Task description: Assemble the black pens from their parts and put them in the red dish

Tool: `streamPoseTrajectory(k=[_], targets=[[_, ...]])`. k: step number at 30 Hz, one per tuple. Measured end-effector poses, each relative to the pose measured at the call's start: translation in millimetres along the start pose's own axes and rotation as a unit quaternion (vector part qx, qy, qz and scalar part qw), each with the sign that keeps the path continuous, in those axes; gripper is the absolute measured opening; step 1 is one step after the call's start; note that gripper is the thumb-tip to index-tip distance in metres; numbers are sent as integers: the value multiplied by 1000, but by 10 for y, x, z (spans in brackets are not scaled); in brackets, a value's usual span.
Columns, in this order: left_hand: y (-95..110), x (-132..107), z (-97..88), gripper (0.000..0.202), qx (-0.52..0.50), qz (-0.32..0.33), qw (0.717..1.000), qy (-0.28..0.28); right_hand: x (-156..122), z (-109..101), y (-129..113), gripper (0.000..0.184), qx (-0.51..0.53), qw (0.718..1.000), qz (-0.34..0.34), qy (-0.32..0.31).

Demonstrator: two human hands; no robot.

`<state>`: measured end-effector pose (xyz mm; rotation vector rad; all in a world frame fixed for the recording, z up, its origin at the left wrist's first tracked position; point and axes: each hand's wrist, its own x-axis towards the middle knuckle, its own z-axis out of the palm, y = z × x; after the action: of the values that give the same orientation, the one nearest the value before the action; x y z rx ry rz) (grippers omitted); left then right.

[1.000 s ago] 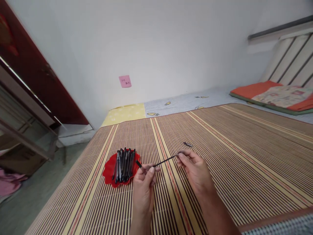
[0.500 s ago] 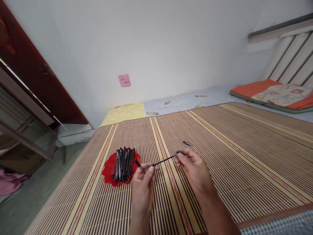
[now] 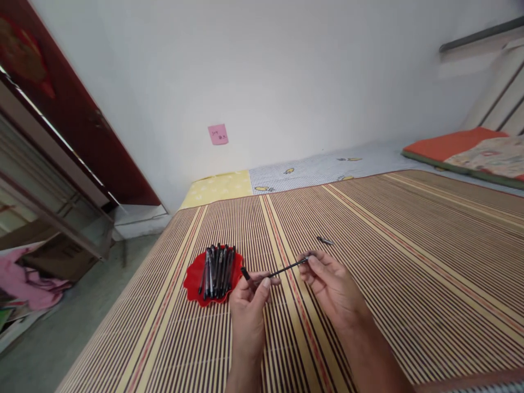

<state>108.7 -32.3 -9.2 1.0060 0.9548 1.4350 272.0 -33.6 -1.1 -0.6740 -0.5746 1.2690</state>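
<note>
A thin black pen refill (image 3: pixel 287 268) stretches between my two hands above the striped mat. My left hand (image 3: pixel 251 300) is closed, pinching the refill's left end between thumb and finger. A dark pen barrel (image 3: pixel 246 275) with a black end also sticks out of that hand, up and to the left. My right hand (image 3: pixel 329 278) pinches the refill's other end, where fingertips hide the tip. Left of my left hand, a red wavy-edged plate (image 3: pixel 192 279) bears several black pens (image 3: pixel 219 270). A small dark pen part (image 3: pixel 325 240) lies on the mat beyond my right hand.
The striped mat (image 3: pixel 360 234) covers the bed. A folded orange and floral quilt (image 3: pixel 454 143) lies at the back right. A pink note (image 3: pixel 218 134) is stuck on the white wall behind. A cardboard box (image 3: pixel 61 259) and pink cloth (image 3: pixel 33 278) are at the far left.
The view has turned slightly left, so everything sits further right in the picture. Both hands keep their hold on the refill with little visible change.
</note>
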Motion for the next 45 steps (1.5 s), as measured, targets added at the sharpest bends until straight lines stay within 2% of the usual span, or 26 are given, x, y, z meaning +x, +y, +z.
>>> streamPoseTrajectory(k=[3, 13, 19, 23, 31, 45], targets=[[23, -11, 19, 27, 24, 9, 1000, -1, 4, 19, 35, 17, 30, 1000, 4, -4], [36, 2, -10, 32, 29, -6, 999, 22, -36, 118, 59, 21, -31, 999, -32, -10], [130, -29, 71, 36, 102, -15, 992, -72, 27, -60, -79, 17, -25, 994, -86, 69], [166, -37, 84, 41, 143, 19, 986, -87, 30, -167, -261, 17, -7, 984, -142, 105], [146, -63, 99, 31, 206, 41, 968, -135, -134, 30, -356, 14, -83, 978, -175, 74], [171, -76, 115, 32, 172, 31, 975, -137, -205, 82, -451, 12, -129, 962, -216, 105]])
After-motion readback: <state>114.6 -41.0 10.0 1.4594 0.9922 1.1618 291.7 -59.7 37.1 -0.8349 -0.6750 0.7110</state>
